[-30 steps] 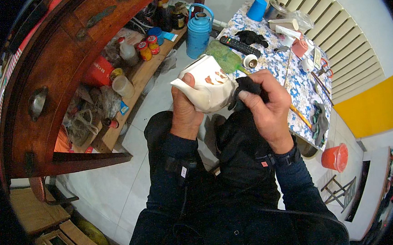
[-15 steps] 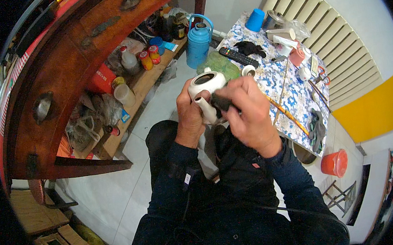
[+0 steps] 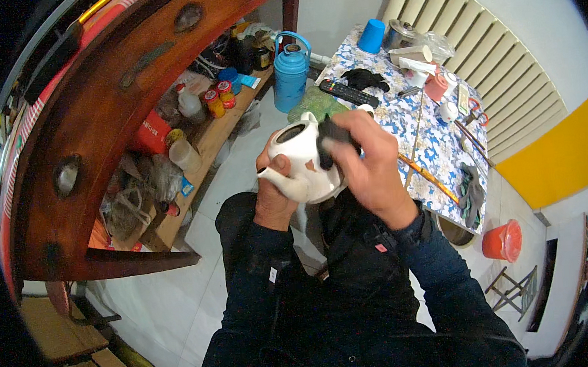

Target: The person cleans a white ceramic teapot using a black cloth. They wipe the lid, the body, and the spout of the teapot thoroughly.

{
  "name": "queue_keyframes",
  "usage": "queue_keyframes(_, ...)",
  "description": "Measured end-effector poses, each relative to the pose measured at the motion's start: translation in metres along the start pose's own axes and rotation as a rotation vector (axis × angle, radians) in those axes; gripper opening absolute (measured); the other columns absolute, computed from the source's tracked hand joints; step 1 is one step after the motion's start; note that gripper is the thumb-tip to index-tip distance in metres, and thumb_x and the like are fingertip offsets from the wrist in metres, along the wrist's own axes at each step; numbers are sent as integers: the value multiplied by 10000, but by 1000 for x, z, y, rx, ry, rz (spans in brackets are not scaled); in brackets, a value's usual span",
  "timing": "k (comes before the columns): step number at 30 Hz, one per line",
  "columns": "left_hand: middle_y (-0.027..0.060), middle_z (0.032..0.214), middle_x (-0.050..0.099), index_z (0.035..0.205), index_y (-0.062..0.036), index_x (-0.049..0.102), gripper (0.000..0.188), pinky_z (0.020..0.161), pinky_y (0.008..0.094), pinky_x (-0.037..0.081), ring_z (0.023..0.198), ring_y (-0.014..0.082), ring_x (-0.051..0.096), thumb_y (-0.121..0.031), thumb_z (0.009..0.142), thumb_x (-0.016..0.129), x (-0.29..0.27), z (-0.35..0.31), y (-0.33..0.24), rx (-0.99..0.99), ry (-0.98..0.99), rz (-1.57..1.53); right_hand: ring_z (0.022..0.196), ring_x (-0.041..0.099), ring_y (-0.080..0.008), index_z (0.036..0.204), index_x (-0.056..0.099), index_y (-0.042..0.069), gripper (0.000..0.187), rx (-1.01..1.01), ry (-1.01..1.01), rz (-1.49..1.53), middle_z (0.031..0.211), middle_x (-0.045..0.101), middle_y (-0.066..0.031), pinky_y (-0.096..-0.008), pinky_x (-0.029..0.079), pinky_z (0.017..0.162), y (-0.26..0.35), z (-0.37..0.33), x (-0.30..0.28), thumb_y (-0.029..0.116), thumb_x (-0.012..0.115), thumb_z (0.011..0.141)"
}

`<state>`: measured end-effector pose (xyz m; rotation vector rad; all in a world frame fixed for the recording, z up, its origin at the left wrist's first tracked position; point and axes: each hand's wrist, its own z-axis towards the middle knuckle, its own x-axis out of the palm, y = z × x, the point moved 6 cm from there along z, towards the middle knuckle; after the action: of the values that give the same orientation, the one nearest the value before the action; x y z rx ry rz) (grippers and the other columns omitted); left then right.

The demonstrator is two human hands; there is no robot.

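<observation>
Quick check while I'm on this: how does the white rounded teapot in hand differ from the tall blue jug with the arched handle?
Colour: the white rounded teapot carries a brown patch; the tall blue jug is blue.
Shape: the teapot is squat with a long curved spout; the jug is taller, with no spout visible.
Place: the left hand holds the teapot, while the jug stands on the floor.
Both are vessels.

There are two hands (image 3: 273,202) (image 3: 380,170), one teapot (image 3: 299,159), two red-lidded jars (image 3: 214,106) (image 3: 226,96) and one remote (image 3: 349,93).
</observation>
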<state>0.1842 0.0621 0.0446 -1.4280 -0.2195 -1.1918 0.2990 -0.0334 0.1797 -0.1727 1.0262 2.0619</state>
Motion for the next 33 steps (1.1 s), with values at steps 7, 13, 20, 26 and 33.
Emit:
queue_keyframes(7, 152, 1396, 681, 1514, 4, 533, 1016, 1063, 446, 597, 1247, 282, 703, -750, 882, 786, 5, -3, -9, -34, 137, 143, 869, 723, -292, 1137, 709, -34, 223, 76, 3, -6, 982, 724, -191, -384, 567, 779, -8, -1, -2, 15, 733, 921)
queue_keyframes(13, 134, 1280, 716, 1448, 60, 571, 983, 986, 375, 601, 1137, 238, 732, -632, 834, 902, -1, 1, -6, -13, 68, 110, 967, 692, -448, 1117, 712, -29, 319, -236, -8, -92, 1076, 690, -234, -491, 571, 843, 18, -10, -9, -24, 795, 808)
queue_keyframes(20, 103, 1322, 713, 1464, 45, 591, 932, 1040, 361, 555, 1196, 183, 692, -450, 777, 979, 10, 3, -26, 133, 37, 522, 912, 664, -459, 1087, 666, -45, 232, -114, 66, -81, 961, 629, -252, -474, 551, 792, 22, -3, -7, 102, 745, 926)
queue_keyframes(26, 116, 1311, 714, 1487, 24, 573, 912, 1080, 381, 546, 1224, 211, 691, -357, 772, 992, 23, -6, -30, 98, 107, 677, 826, 693, -393, 1097, 672, -54, 213, 281, 81, 85, 934, 691, -249, -450, 555, 760, -26, 0, -4, 93, 715, 949)
queue_keyframes(33, 146, 1338, 709, 1486, 21, 580, 917, 1085, 404, 551, 1240, 239, 694, -261, 717, 992, 31, -8, -23, 74, 202, 756, 787, 583, -117, 985, 662, -42, 149, 404, 155, 256, 831, 652, -47, -323, 485, 678, -63, 10, 10, 91, 724, 963)
